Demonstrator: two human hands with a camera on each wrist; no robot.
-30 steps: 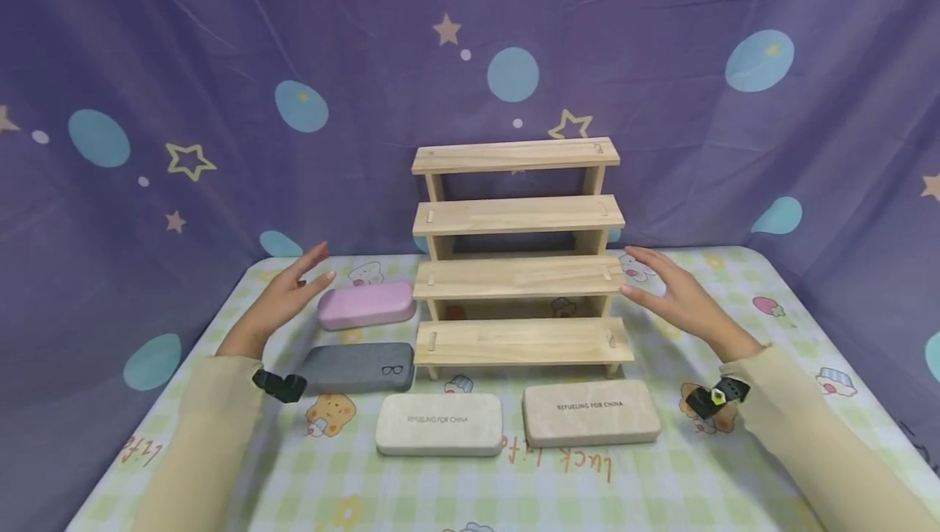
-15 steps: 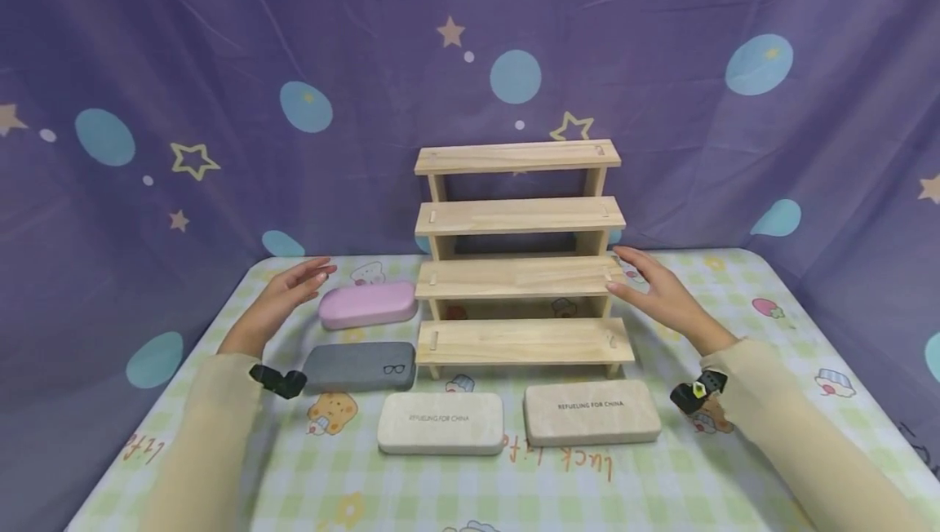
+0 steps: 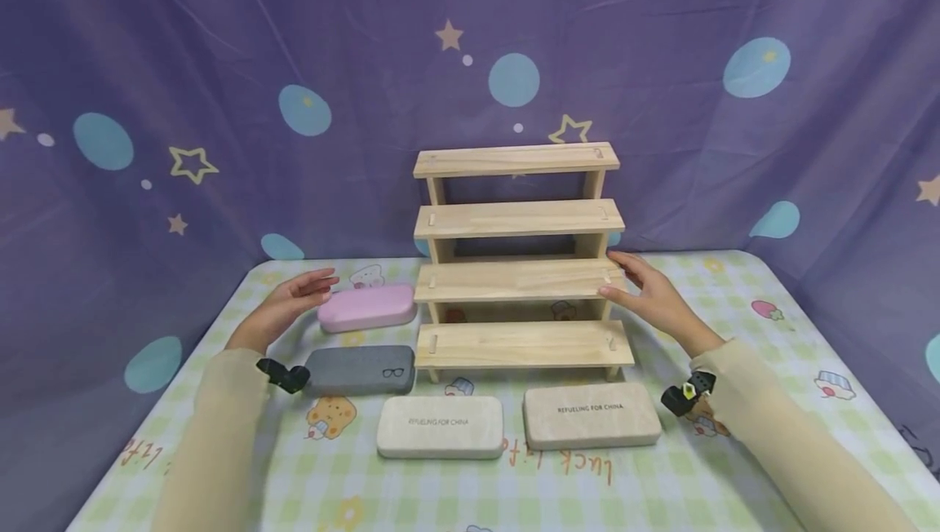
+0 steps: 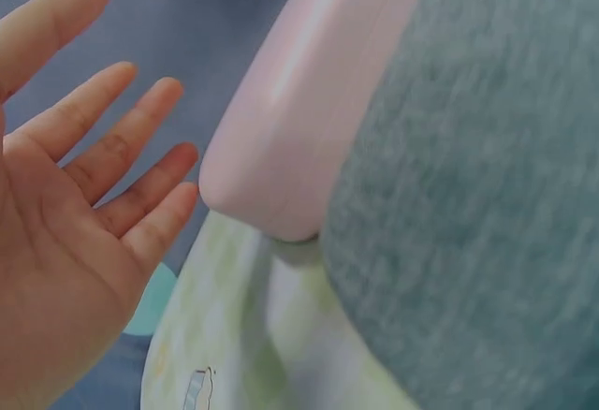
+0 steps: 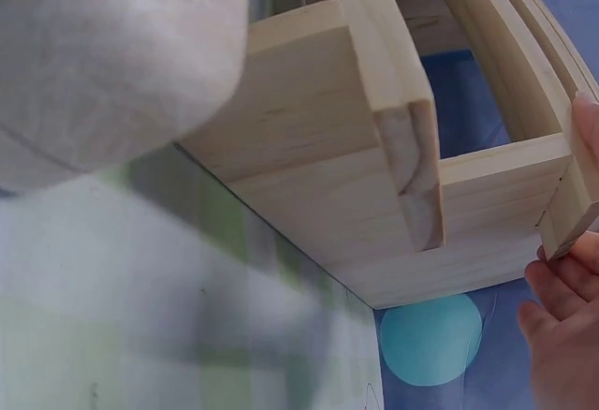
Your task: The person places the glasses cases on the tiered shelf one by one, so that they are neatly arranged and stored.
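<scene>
Two hands are held out | left hand (image 3: 282,309), fingers straight and spread, is set just beside the pink glasses case (image 3: 367,308), found at 3 o'clock, long side left-to-right | right hand (image 3: 657,299), fingers straight, is touched to the wooden step shelf (image 3: 517,279) at 9 o'clock

Readable text: "REFUELING FOR CHINA" on white case (image 3: 440,426); same "REFUELING FOR CHINA" on beige case (image 3: 591,414); small glasses icon on grey case (image 3: 359,369); upside-down orange handwriting on desk (image 3: 587,479) cloth, roughly "luck"; rest illegible
</scene>
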